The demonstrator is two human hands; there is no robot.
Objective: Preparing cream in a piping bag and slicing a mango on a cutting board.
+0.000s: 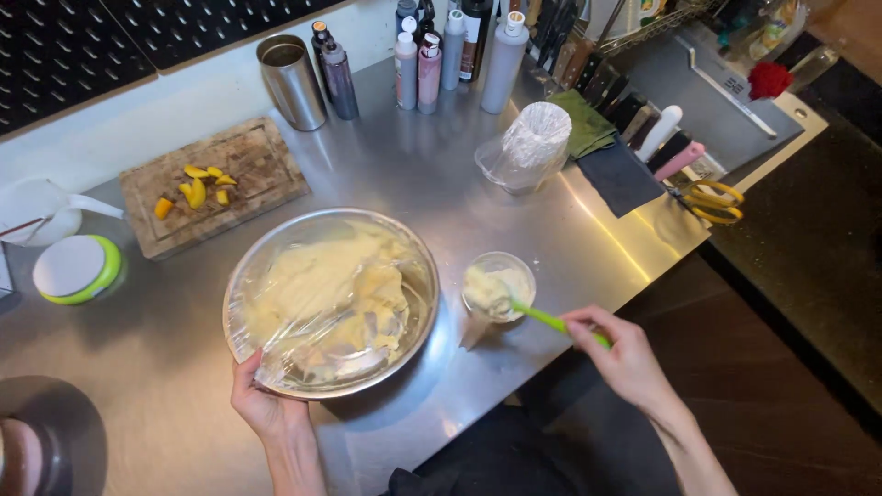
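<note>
Spatula: a green-handled spatula (pixel 549 320) is pinched in the fingers of the right hand (pixel 625 354); its pale blade lies in the small cup, its handle slanting down to the right off the worktop's front edge.
Right hand: fingers closed around the end of the green handle, just right of the small cup.
Small cup: a clear cup (pixel 497 287) holding pale cream, standing on the worktop just right of the big bowl.
Left hand: the left hand (pixel 262 404) grips the near rim of the big bowl, fingers curled on its lower left edge.
Big bowl: a metal bowl (pixel 415 317) with pale dough or batter inside, clear film stretched over the top, at the middle of the worktop.
Worktop: a steel worktop (pixel 514 220) carries all of it.
Behind the bowl: a wooden cutting board (pixel 257 165) with yellow and orange fruit pieces (pixel 196 184), to the upper left.
Far left: a round white lid with a green rim (pixel 75 268).
Back edge: a metal cup (pixel 290 81) and a row of squeeze bottles (pixel 430 69).
Right of centre: a clear tub covered in film (pixel 528 147), lying tilted, beside dark folded cloths (pixel 616 170).
Far right: yellow-handled scissors (pixel 712 202).
</note>
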